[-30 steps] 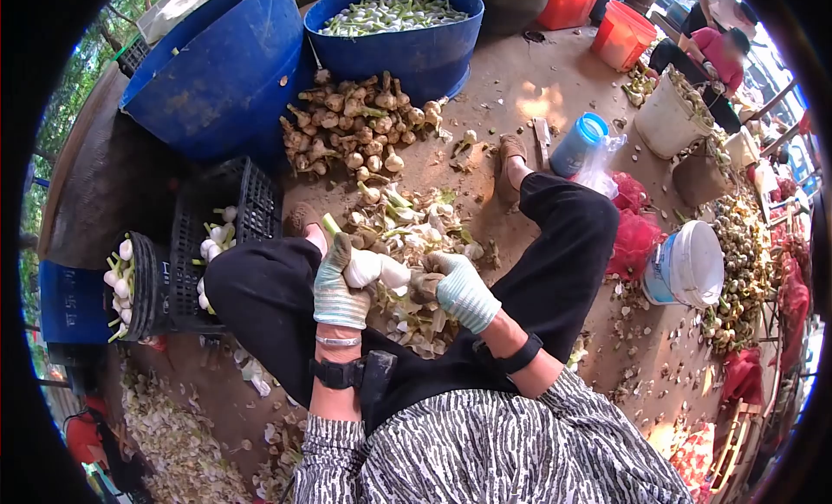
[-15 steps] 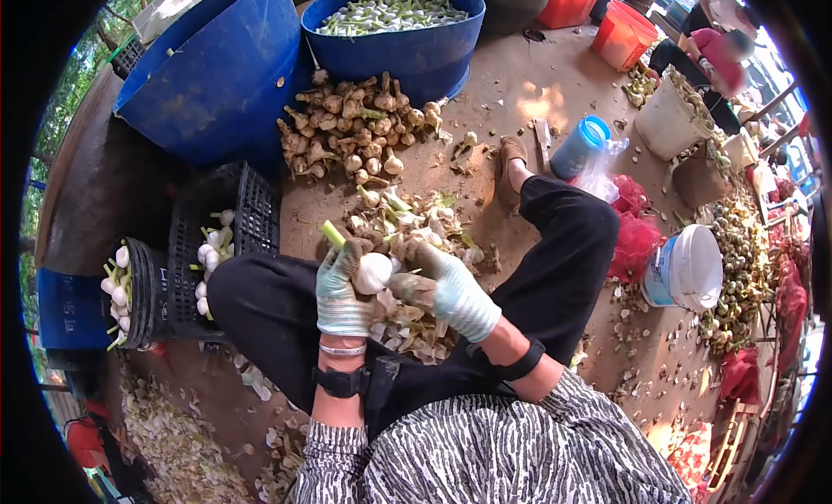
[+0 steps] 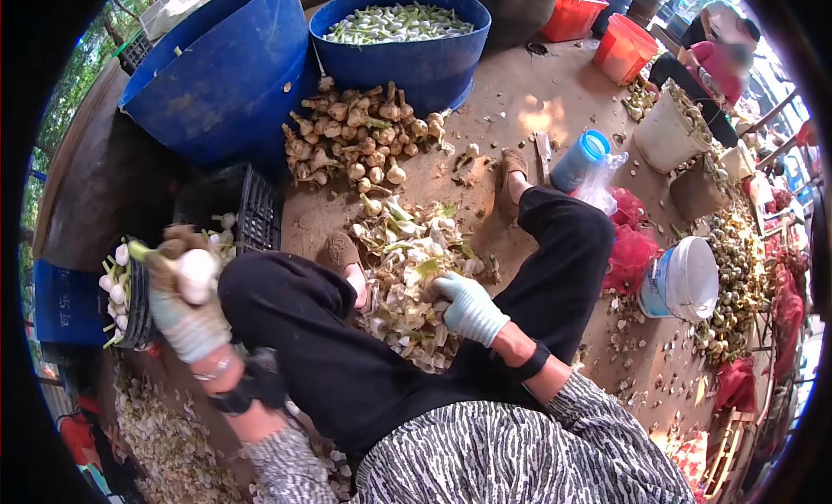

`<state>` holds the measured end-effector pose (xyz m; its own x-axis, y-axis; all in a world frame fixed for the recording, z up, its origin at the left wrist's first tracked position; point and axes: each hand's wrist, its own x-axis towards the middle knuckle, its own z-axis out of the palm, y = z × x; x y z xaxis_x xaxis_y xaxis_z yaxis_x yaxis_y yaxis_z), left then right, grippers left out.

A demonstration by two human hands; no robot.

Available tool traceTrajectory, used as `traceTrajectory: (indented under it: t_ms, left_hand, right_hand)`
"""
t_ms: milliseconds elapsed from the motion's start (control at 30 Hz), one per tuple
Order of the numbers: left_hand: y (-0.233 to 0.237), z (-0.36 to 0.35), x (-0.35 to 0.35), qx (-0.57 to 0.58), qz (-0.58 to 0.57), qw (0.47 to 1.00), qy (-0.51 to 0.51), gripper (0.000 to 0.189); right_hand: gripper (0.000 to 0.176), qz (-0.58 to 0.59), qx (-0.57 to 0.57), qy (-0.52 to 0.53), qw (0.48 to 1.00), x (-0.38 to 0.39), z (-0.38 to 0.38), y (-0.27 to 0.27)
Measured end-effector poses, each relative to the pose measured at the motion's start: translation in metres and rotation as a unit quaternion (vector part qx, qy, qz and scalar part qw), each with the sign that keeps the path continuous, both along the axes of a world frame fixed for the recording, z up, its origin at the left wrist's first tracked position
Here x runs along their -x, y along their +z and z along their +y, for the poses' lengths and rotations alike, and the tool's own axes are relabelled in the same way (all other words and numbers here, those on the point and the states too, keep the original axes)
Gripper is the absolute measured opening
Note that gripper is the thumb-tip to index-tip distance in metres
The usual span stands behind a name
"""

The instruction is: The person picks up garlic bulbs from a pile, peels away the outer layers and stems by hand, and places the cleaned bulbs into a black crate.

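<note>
Left hand: your left hand [image 3: 184, 318], gloved, is closed around one white garlic bulb [image 3: 198, 274]; motion blurs both.
Garlic bulb: it sits up in your fingers with the green stem [image 3: 139, 251] pointing out to the side, probably because that grip leaves the round head uncovered.
Right hand: your right hand [image 3: 472, 309], also gloved, has its fingers curled over the loose skins [image 3: 399, 253]; you cannot tell whether it grips anything.
Black basket: the black basket [image 3: 140, 309] is just beside your left hand, its white bulbs lying with stems outward, perhaps so the heads nest together.
Brown bulbs: the heap of brown bulbs [image 3: 355, 127] lies on the ground beyond the skins, likely there to be within arm's reach.
Blue tub: the blue tub [image 3: 399, 66] holds many pale bulbs behind that heap.
Writing: pale characters mark the blue bin [image 3: 65, 318] at far left, too small to read surely; the white bucket [image 3: 693, 279] has a blue label, illegible. No brand can be made out.
</note>
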<state>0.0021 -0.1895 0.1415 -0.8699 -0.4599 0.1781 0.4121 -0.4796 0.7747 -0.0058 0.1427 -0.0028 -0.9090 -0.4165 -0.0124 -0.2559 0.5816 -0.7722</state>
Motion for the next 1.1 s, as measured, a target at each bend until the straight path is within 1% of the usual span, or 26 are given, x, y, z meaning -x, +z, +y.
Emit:
traceTrajectory:
  t_ms: [33, 67, 100, 167, 200, 233, 267, 300, 367, 400, 433, 467, 500, 533, 567, 600, 633, 700, 733, 767, 833, 900, 967, 1000, 1033, 1100]
  left_hand:
    - [-0.002, -0.039, 0.000, 0.019, 0.018, 0.999, -0.023, 0.036]
    - [-0.011, -0.075, 0.006, 0.025, 0.011, 0.999, 0.034, 0.041]
    - [-0.014, -0.090, 0.010, 0.099, -0.034, 0.978, 0.179, 0.038]
    - [-0.044, -0.165, 0.019, 0.128, -0.177, 0.933, 0.284, 0.039]
    - [-0.045, -0.162, 0.022, 0.317, -0.263, 0.843, 0.346, 0.039]
    - [-0.045, -0.155, 0.023, 0.487, -0.336, 0.706, 0.389, 0.039]
    - [-0.041, -0.145, 0.024, 0.553, -0.396, 0.643, 0.352, 0.042]
    - [-0.067, -0.155, 0.031, 0.612, -0.322, 0.576, 0.436, 0.038]
    - [-0.092, -0.142, 0.054, 0.547, -0.291, 0.715, 0.323, 0.031]
    - [-0.097, -0.109, 0.069, 0.438, -0.343, 0.797, 0.234, 0.026]
    - [-0.102, -0.081, 0.086, 0.317, -0.385, 0.855, 0.140, 0.022]
    - [-0.134, -0.079, 0.105, 0.401, -0.354, 0.841, 0.082, 0.020]
    - [-0.176, -0.075, 0.124, 0.480, -0.319, 0.817, 0.020, 0.017]
    - [-0.203, -0.059, 0.139, 0.476, -0.332, 0.814, -0.033, 0.017]
    - [-0.231, -0.040, 0.155, 0.469, -0.342, 0.810, -0.085, 0.017]
    - [-0.254, -0.022, 0.171, 0.469, -0.365, 0.795, -0.118, 0.017]
    - [-0.265, -0.002, 0.183, 0.468, -0.388, 0.779, -0.152, 0.017]
    - [-0.275, 0.028, 0.201, 0.370, -0.392, 0.818, -0.200, 0.016]
    - [-0.279, 0.035, 0.210, 0.350, -0.386, 0.822, -0.232, 0.018]
    - [-0.282, 0.040, 0.220, 0.365, -0.391, 0.806, -0.253, 0.023]
    - [-0.289, 0.050, 0.234, 0.318, -0.425, 0.799, -0.282, 0.028]
    - [-0.287, 0.059, 0.246, 0.271, -0.425, 0.808, -0.304, 0.034]
    - [-0.301, 0.064, 0.255, 0.218, -0.460, 0.809, -0.295, 0.037]
    - [-0.307, 0.068, 0.261, 0.191, -0.496, 0.793, -0.298, 0.041]
    - [-0.315, 0.071, 0.266, 0.191, -0.501, 0.789, -0.299, 0.041]
    - [-0.326, 0.080, 0.273, 0.197, -0.505, 0.793, -0.279, 0.048]
  right_hand:
    - [0.014, -0.041, 0.024, -0.011, 0.999, 0.003, 0.004, 0.002]
    - [0.013, -0.077, 0.026, -0.007, 0.997, 0.006, 0.006, 0.028]
    - [0.019, -0.118, 0.058, -0.016, 0.991, 0.008, 0.011, 0.032]
    - [0.018, -0.094, 0.096, -0.031, 0.990, 0.011, 0.017, 0.060]
    - [0.016, -0.174, 0.219, -0.066, 0.958, 0.011, 0.017, 0.068]
    - [0.016, -0.180, 0.211, -0.082, 0.957, 0.013, 0.021, 0.091]
    - [0.016, -0.182, 0.259, -0.089, 0.944, 0.018, 0.024, 0.102]
    - [0.016, -0.182, 0.306, -0.096, 0.930, 0.026, 0.027, 0.113]
    - [0.014, -0.192, 0.338, -0.094, 0.916, 0.055, 0.037, 0.147]
    - [0.014, -0.184, 0.270, -0.087, 0.941, 0.069, 0.040, 0.181]
    - [0.015, -0.175, 0.201, -0.078, 0.961, 0.086, 0.044, 0.205]
    - [0.017, -0.121, 0.202, -0.047, 0.971, 0.109, 0.051, 0.204]
    - [0.019, -0.068, 0.202, -0.017, 0.977, 0.131, 0.055, 0.202]
    - [0.020, -0.054, 0.056, 0.014, 0.997, 0.155, 0.053, 0.215]
    - [0.018, -0.081, 0.053, 0.024, 0.995, 0.181, 0.056, 0.204]
    - [0.019, -0.153, 0.076, 0.049, 0.984, 0.208, 0.057, 0.187]
    - [0.019, -0.225, 0.099, 0.072, 0.967, 0.233, 0.058, 0.165]
    - [0.023, -0.104, -0.064, 0.062, 0.991, 0.271, 0.050, 0.098]
    - [0.027, -0.093, -0.116, 0.089, 0.985, 0.289, 0.041, 0.062]
    - [0.032, -0.082, -0.165, 0.117, 0.976, 0.303, 0.030, 0.025]
    - [0.032, 0.005, -0.198, 0.127, 0.972, 0.317, 0.007, -0.061]
    - [0.034, -0.046, -0.228, 0.150, 0.961, 0.330, -0.028, -0.116]
    - [0.037, -0.032, -0.287, 0.150, 0.945, 0.337, -0.064, -0.164]
    - [0.039, 0.017, -0.269, 0.146, 0.952, 0.339, -0.074, -0.202]
    - [0.034, 0.040, -0.248, 0.114, 0.961, 0.341, -0.086, -0.215]
    - [0.031, 0.025, -0.242, 0.105, 0.964, 0.351, -0.093, -0.235]
